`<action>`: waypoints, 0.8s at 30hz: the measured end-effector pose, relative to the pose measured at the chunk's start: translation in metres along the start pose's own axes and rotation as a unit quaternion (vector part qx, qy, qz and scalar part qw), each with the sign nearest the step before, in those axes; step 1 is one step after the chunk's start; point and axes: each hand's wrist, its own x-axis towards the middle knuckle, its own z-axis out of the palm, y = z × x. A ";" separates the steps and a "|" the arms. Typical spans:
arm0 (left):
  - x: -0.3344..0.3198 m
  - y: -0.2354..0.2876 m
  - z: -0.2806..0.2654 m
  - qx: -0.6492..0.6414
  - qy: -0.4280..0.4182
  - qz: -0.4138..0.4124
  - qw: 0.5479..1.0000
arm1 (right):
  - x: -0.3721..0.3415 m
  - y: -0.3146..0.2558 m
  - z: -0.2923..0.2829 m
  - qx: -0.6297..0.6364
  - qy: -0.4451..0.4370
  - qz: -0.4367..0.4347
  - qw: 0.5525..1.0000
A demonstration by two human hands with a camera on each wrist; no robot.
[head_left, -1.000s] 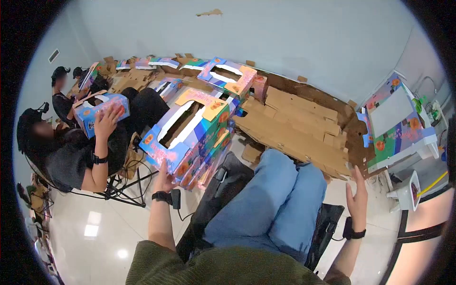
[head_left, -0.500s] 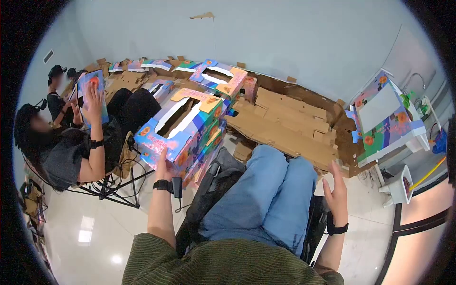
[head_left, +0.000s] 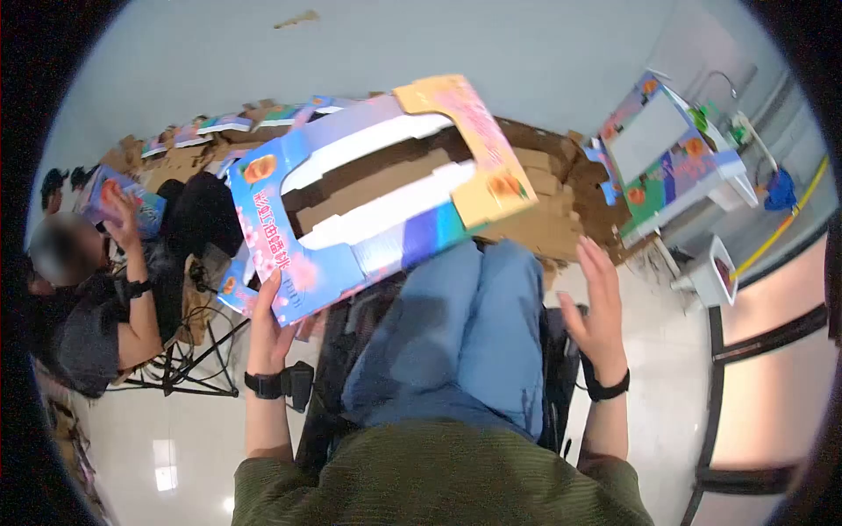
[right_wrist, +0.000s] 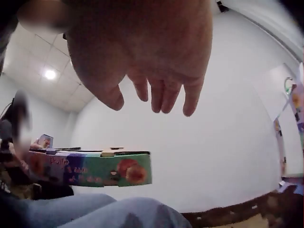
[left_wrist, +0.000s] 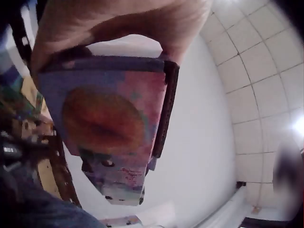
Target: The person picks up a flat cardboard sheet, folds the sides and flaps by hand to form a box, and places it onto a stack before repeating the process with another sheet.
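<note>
A colourful printed cardboard box [head_left: 377, 254] with a large cut-out opening is held tilted over the lap in the head view. My left hand [head_left: 270, 329] grips its near left corner, thumb on the printed top and fingers beneath. In the left wrist view the hand [left_wrist: 118, 23] pinches the box edge above a printed peach panel [left_wrist: 102, 123]. My right hand [head_left: 601, 311] is raised right of the knees with fingers extended, touching nothing. In the right wrist view the box side [right_wrist: 99, 168] is beyond the relaxed right hand [right_wrist: 147, 52], apart from it.
Flattened brown cardboard [head_left: 535, 197] lies beyond the knees. At the left a seated person [head_left: 88, 324] holds another box [head_left: 123, 202], near a black tripod-like stand [head_left: 184, 377]. To the right are a printed carton [head_left: 658, 162], a white basin [head_left: 712, 272] and a yellow pole [head_left: 785, 228].
The left hand has lifted the box off the stack and brought it rightward over the lap. The view has turned right. The right hand remains raised with nothing in it.
</note>
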 end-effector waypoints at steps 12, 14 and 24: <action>0.001 -0.035 0.000 0.069 -0.115 -0.122 0.983 | -0.021 -0.036 -0.019 -0.138 -0.183 -0.044 0.972; 0.007 -0.035 -0.005 0.109 -0.103 -0.146 0.978 | -0.021 -0.034 -0.015 -0.129 -0.199 -0.052 0.970; -0.052 -0.023 0.119 0.692 -0.181 0.352 0.603 | -0.011 -0.042 -0.013 -0.108 -0.209 -0.095 0.967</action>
